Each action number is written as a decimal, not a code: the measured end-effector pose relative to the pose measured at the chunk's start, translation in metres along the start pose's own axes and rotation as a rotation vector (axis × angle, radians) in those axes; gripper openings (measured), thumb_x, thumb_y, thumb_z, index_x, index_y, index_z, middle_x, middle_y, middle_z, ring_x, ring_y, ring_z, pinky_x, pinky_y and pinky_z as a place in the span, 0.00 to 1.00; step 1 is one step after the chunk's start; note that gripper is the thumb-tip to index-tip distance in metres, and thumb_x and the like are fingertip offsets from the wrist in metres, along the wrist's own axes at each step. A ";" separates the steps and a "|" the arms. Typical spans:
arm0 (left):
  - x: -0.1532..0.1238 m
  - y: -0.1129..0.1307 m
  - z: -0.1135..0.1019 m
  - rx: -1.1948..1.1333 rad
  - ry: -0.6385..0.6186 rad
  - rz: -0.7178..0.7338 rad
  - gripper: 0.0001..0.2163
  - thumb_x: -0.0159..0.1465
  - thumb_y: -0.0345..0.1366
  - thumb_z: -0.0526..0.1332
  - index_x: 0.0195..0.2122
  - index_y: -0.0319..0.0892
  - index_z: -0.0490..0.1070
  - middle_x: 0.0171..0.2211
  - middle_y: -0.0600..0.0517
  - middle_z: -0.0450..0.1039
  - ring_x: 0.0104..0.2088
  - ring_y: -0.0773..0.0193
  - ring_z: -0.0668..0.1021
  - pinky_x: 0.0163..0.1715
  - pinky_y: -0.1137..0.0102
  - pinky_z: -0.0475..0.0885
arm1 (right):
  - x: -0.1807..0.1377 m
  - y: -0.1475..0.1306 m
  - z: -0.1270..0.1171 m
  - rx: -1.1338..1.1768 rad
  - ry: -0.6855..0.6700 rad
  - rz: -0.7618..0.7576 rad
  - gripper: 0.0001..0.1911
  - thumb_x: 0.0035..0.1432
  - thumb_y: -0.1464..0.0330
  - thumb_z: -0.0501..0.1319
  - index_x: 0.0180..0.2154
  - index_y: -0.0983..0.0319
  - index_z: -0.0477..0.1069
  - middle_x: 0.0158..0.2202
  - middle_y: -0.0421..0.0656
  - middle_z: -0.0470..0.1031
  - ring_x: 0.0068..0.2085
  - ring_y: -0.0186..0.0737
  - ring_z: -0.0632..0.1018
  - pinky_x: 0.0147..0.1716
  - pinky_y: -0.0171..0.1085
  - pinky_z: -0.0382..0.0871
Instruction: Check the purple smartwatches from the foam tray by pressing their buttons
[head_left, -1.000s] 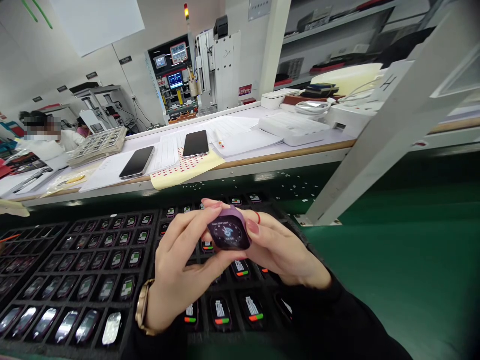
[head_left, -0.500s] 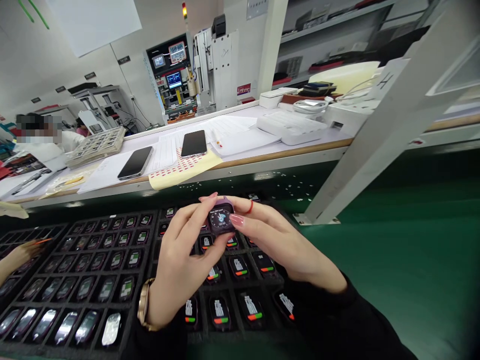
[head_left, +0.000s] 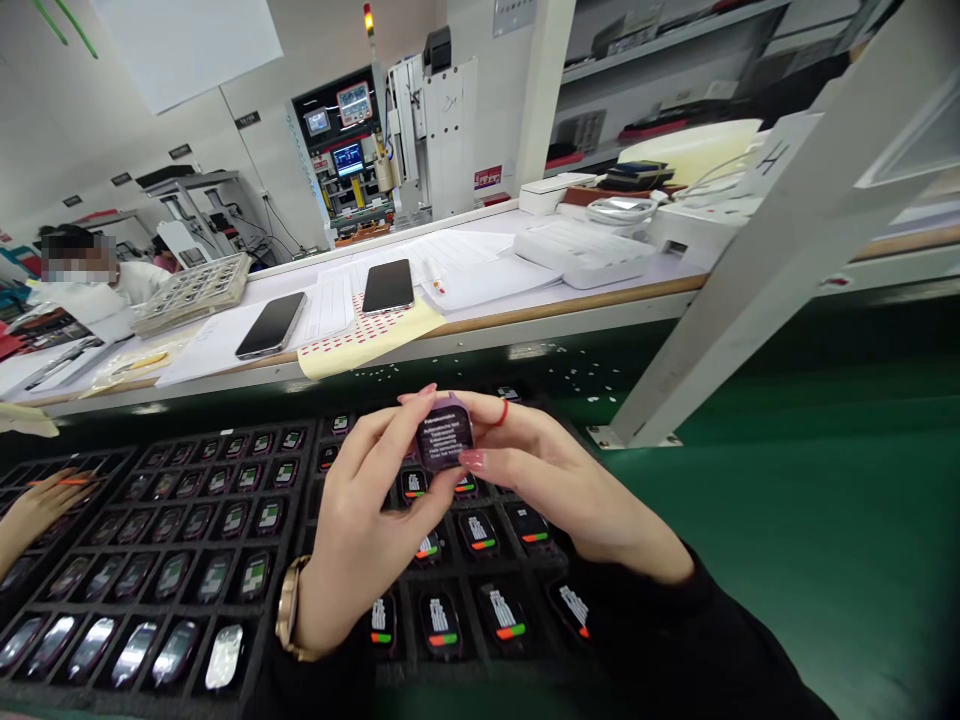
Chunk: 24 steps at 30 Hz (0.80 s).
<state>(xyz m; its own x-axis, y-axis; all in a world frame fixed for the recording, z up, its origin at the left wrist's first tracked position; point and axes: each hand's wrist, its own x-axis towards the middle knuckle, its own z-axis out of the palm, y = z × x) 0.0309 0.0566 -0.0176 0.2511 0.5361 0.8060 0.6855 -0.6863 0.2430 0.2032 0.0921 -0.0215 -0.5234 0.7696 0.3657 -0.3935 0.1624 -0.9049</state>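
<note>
A small purple smartwatch body (head_left: 444, 440) with a lit screen of text lines is held between both my hands, just above a black foam tray (head_left: 300, 560). My left hand (head_left: 360, 530), with a gold wristwatch on the wrist, grips its left side with thumb and fingers. My right hand (head_left: 555, 490), wearing a red ring, holds its right side, one fingertip at the screen's lower edge. The tray's pockets below hold several more watch bodies with lit screens (head_left: 480, 530).
A second black tray (head_left: 45, 560) of watch bodies lies to the left, where another person's hand (head_left: 37, 500) reaches in. Beyond, a white bench carries two dark phones (head_left: 274, 325), papers, a sticker sheet (head_left: 367, 340) and a white keyboard-like tray. A white post (head_left: 750, 260) stands on the green belt at right.
Both hands moved the watch body away from me and lower, toward the tray. Its screen changed from a dial face to lines of text. Another person's hand entered at the left.
</note>
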 end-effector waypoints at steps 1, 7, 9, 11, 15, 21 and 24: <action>0.000 0.000 0.000 0.000 0.001 0.002 0.24 0.66 0.28 0.64 0.63 0.45 0.65 0.51 0.49 0.75 0.45 0.66 0.79 0.51 0.71 0.77 | 0.000 0.000 0.000 -0.006 0.004 -0.001 0.20 0.63 0.71 0.63 0.56 0.57 0.76 0.57 0.43 0.76 0.56 0.45 0.78 0.54 0.41 0.77; 0.000 0.000 0.000 0.013 0.003 0.015 0.23 0.67 0.29 0.64 0.62 0.43 0.65 0.51 0.49 0.75 0.46 0.66 0.79 0.52 0.72 0.76 | 0.000 -0.001 0.005 -0.016 0.031 -0.013 0.18 0.64 0.70 0.64 0.55 0.57 0.76 0.56 0.44 0.77 0.54 0.44 0.79 0.52 0.40 0.78; 0.000 0.000 0.000 0.015 0.004 0.021 0.22 0.67 0.29 0.63 0.62 0.42 0.65 0.51 0.48 0.75 0.46 0.66 0.79 0.52 0.72 0.76 | 0.000 -0.001 0.007 -0.021 0.049 -0.014 0.17 0.65 0.69 0.65 0.55 0.58 0.76 0.55 0.44 0.77 0.52 0.44 0.80 0.51 0.39 0.78; 0.000 0.000 0.001 0.016 0.005 0.022 0.22 0.67 0.29 0.63 0.62 0.43 0.65 0.51 0.48 0.75 0.46 0.66 0.79 0.51 0.71 0.77 | 0.001 0.000 0.008 -0.021 0.071 -0.013 0.15 0.66 0.67 0.64 0.54 0.58 0.76 0.54 0.45 0.78 0.51 0.43 0.80 0.51 0.39 0.78; 0.000 -0.001 0.002 0.016 0.013 0.024 0.22 0.67 0.29 0.63 0.62 0.44 0.65 0.51 0.48 0.75 0.45 0.65 0.79 0.50 0.71 0.78 | 0.001 0.003 0.008 -0.018 0.068 -0.003 0.16 0.67 0.65 0.65 0.55 0.58 0.76 0.55 0.45 0.77 0.51 0.43 0.80 0.51 0.39 0.78; -0.001 -0.002 0.001 0.016 0.017 0.020 0.23 0.67 0.28 0.64 0.63 0.45 0.65 0.50 0.49 0.76 0.45 0.65 0.79 0.48 0.71 0.79 | -0.001 0.004 0.004 -0.005 0.024 -0.010 0.19 0.65 0.65 0.67 0.56 0.58 0.75 0.56 0.45 0.76 0.53 0.43 0.79 0.53 0.38 0.76; -0.002 -0.001 0.000 0.005 0.015 0.018 0.24 0.67 0.28 0.63 0.63 0.46 0.65 0.51 0.48 0.76 0.45 0.65 0.79 0.48 0.70 0.79 | -0.001 0.003 0.004 -0.027 0.026 -0.008 0.19 0.65 0.64 0.67 0.57 0.58 0.74 0.57 0.46 0.76 0.52 0.43 0.80 0.52 0.39 0.77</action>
<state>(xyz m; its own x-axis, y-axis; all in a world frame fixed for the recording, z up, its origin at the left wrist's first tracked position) 0.0299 0.0560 -0.0190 0.2534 0.5159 0.8183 0.6844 -0.6934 0.2252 0.1996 0.0894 -0.0233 -0.5006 0.7839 0.3672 -0.3766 0.1847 -0.9078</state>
